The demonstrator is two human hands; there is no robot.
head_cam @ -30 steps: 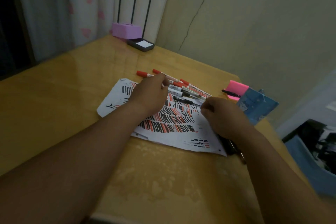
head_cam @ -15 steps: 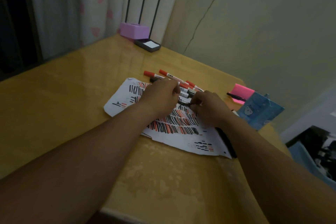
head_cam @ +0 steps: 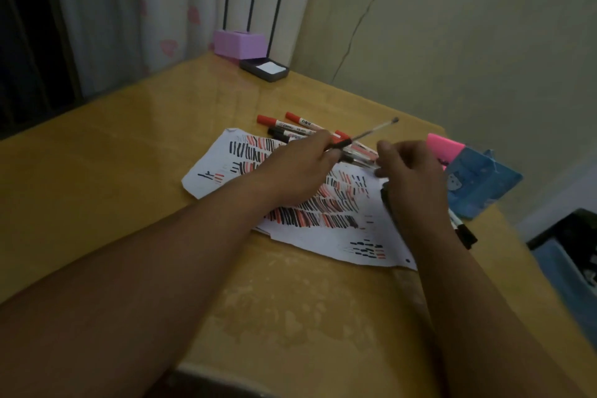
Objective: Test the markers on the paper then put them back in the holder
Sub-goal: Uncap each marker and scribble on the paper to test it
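Glossy yellow wooden table (head_cam: 129, 171), dull worn patch toward the near edge. Dim room. Pale cracked wall (head_cam: 452, 42) behind; curtain (head_cam: 161, 10) with pink hearts at the far left. Purple box (head_cam: 239, 43) at the table's far corner, dark tray (head_cam: 265, 69) with a white pad just beside it.

White paper (head_cam: 323, 236) mid-table, covered in red and black strokes. Loose markers (head_cam: 290, 128), red- and black-capped, heaped along the paper's far edge.

Left hand (head_cam: 300, 168) over the paper, fingers curled round a thin pen (head_cam: 368, 132), held clear above the heap, tip slanting up to the right. Right hand (head_cam: 410, 171) just beside, fingers curled; cannot tell whether holding anything. Black marker (head_cam: 465, 233) on the table by the right wrist.

Blue holder (head_cam: 481, 184) at the table's right edge, pink notepad (head_cam: 444, 145) just behind it. Blue container (head_cam: 565, 268) lower down, beyond that edge.
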